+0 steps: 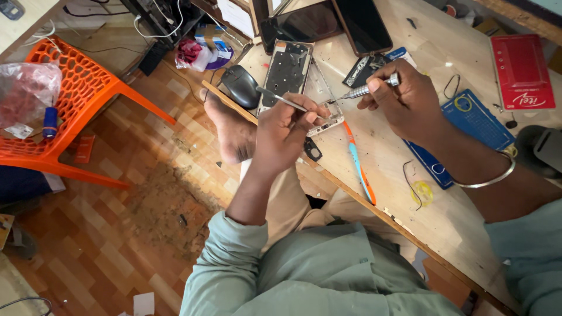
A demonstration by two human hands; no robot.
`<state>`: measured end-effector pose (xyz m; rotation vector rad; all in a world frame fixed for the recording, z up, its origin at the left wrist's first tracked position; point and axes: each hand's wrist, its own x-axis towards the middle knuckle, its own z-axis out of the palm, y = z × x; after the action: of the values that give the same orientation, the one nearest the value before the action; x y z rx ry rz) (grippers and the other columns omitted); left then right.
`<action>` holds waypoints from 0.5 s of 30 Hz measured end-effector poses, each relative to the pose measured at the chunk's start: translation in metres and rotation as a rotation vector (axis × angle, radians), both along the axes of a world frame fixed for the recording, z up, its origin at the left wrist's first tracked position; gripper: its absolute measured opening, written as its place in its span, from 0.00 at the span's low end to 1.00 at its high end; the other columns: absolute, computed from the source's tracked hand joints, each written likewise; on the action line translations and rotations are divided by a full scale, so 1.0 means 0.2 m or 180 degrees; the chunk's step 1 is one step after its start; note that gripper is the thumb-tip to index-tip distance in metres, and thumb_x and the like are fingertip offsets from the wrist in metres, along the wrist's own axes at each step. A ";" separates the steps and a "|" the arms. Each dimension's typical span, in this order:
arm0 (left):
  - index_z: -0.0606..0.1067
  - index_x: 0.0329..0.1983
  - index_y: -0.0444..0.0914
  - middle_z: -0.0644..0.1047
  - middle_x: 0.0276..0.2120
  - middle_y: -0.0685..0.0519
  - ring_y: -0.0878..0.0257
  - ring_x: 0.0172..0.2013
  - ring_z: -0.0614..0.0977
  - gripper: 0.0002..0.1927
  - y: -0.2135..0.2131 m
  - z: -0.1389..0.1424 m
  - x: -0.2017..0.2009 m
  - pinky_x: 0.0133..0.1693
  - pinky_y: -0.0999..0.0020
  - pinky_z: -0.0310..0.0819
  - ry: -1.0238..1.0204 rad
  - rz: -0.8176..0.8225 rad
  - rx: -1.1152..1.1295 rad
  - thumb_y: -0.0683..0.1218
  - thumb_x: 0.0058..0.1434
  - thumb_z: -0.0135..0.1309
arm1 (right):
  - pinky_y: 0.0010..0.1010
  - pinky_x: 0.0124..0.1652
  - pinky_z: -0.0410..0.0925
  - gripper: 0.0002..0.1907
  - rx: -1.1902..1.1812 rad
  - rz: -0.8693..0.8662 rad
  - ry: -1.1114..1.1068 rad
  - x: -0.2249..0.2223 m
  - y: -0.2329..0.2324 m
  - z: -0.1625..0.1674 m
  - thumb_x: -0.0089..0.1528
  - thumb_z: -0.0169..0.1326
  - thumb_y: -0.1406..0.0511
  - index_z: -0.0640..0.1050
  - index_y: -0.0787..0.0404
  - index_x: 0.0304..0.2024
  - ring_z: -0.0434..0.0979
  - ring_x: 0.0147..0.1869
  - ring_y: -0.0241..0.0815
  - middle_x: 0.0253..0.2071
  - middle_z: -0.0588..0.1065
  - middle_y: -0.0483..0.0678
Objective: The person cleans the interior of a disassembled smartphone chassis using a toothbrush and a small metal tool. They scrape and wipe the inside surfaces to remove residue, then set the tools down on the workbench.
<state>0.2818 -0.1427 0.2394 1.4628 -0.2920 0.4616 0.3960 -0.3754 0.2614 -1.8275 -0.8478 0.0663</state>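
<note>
We count two hands at work. Our left hand [287, 131], at frame centre, is clenched around one pair of thin silver metal tweezers [281, 99] whose free end points to the upper left. Our right hand [404, 96], right of centre, grips one small silver precision screwdriver [366, 89], its tip angled down-left toward the left hand. Between the two hands lies one opened phone frame with a pale rim [319, 120], partly covered by the left fingers.

We count two further dark phone bodies at the top of the frame: one stripped black chassis [287, 67] and one flat black glass panel [363, 23]. One black computer mouse [241, 85] sits just left of the chassis. One orange-and-blue plastic toothbrush [358, 164] lies below the hands, one blue rectangular work mat [477, 120] lies under the right wrist, and one red flat box [521, 70] lies at the upper right. One silver bangle [492, 178] rings the right wrist.

The pale wooden tabletop [456, 222] ends in a diagonal edge running from upper centre to lower right. One orange perforated plastic chair [76, 93] occupies the upper left, over open parquet floor [117, 234]
</note>
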 end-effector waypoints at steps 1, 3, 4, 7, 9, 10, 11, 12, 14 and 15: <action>0.72 0.48 0.31 0.82 0.43 0.48 0.68 0.43 0.84 0.02 0.00 0.00 0.00 0.50 0.71 0.81 -0.0010 -0.0205 -0.0225 0.35 0.74 0.50 | 0.26 0.40 0.75 0.09 -0.0015 0.0009 -0.0023 0.00 0.00 0.00 0.76 0.47 0.64 0.68 0.66 0.47 0.84 0.42 0.36 0.35 0.78 0.50; 0.72 0.46 0.31 0.83 0.42 0.49 0.67 0.42 0.86 0.02 0.00 0.00 0.00 0.48 0.72 0.82 0.0050 0.0212 0.0153 0.35 0.72 0.50 | 0.26 0.40 0.75 0.09 -0.0048 0.0025 -0.0078 0.00 0.00 0.01 0.76 0.47 0.65 0.69 0.66 0.47 0.84 0.42 0.36 0.35 0.78 0.50; 0.73 0.46 0.31 0.84 0.41 0.49 0.67 0.41 0.87 0.02 -0.01 0.00 -0.01 0.47 0.72 0.82 0.0082 0.0420 0.0343 0.35 0.72 0.51 | 0.25 0.40 0.75 0.09 -0.0068 0.0021 -0.0107 0.00 0.00 0.01 0.77 0.47 0.65 0.69 0.66 0.47 0.83 0.41 0.36 0.35 0.78 0.50; 0.73 0.45 0.31 0.83 0.41 0.49 0.67 0.41 0.86 0.01 -0.01 0.00 -0.01 0.46 0.73 0.82 -0.0038 0.0402 0.0536 0.36 0.72 0.52 | 0.25 0.41 0.75 0.09 0.0011 0.0003 0.0069 -0.01 0.01 0.01 0.76 0.48 0.65 0.69 0.66 0.47 0.84 0.42 0.35 0.36 0.78 0.49; 0.72 0.46 0.31 0.83 0.42 0.48 0.67 0.42 0.85 0.02 -0.02 0.00 -0.01 0.48 0.72 0.82 0.0018 0.0215 0.0206 0.36 0.73 0.50 | 0.25 0.40 0.76 0.08 0.0061 -0.0020 0.0214 -0.01 0.01 0.02 0.75 0.49 0.66 0.69 0.66 0.48 0.83 0.41 0.34 0.36 0.77 0.47; 0.72 0.46 0.31 0.83 0.42 0.48 0.67 0.43 0.84 0.02 -0.02 0.00 -0.01 0.49 0.72 0.82 0.0047 0.0139 0.0047 0.36 0.74 0.49 | 0.24 0.40 0.76 0.08 0.0072 -0.0024 0.0253 -0.02 0.01 0.03 0.75 0.49 0.66 0.69 0.66 0.47 0.83 0.41 0.33 0.36 0.76 0.47; 0.72 0.46 0.31 0.83 0.41 0.48 0.67 0.41 0.85 0.02 -0.01 0.00 -0.01 0.48 0.72 0.82 0.0046 0.0256 0.0234 0.36 0.73 0.50 | 0.24 0.40 0.77 0.07 0.0087 -0.0022 0.0289 -0.02 0.01 0.03 0.74 0.50 0.66 0.69 0.66 0.47 0.82 0.40 0.32 0.35 0.75 0.46; 0.72 0.45 0.31 0.84 0.40 0.49 0.67 0.40 0.85 0.01 -0.01 -0.01 -0.01 0.46 0.73 0.82 0.0042 0.0372 0.0426 0.36 0.73 0.51 | 0.23 0.36 0.73 0.07 -0.0018 -0.0067 0.0229 -0.03 0.01 0.04 0.73 0.50 0.67 0.70 0.66 0.47 0.79 0.36 0.30 0.33 0.74 0.45; 0.72 0.45 0.31 0.83 0.40 0.49 0.67 0.40 0.85 0.01 -0.01 -0.01 -0.01 0.45 0.73 0.81 0.0026 0.0339 0.0412 0.36 0.72 0.51 | 0.22 0.29 0.66 0.06 -0.0238 -0.0188 0.0102 -0.03 -0.01 0.05 0.72 0.51 0.68 0.71 0.66 0.46 0.73 0.30 0.27 0.29 0.73 0.44; 0.72 0.46 0.31 0.83 0.41 0.48 0.67 0.41 0.84 0.02 -0.01 -0.01 0.00 0.46 0.73 0.81 0.0020 0.0189 0.0201 0.35 0.73 0.51 | 0.22 0.30 0.65 0.06 -0.0246 -0.0164 -0.0080 -0.03 -0.01 0.05 0.72 0.52 0.68 0.72 0.66 0.45 0.70 0.30 0.27 0.30 0.73 0.44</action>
<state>0.2815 -0.1451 0.2370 1.5375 -0.2607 0.4993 0.3906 -0.3775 0.2719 -1.9252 -0.8250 0.0440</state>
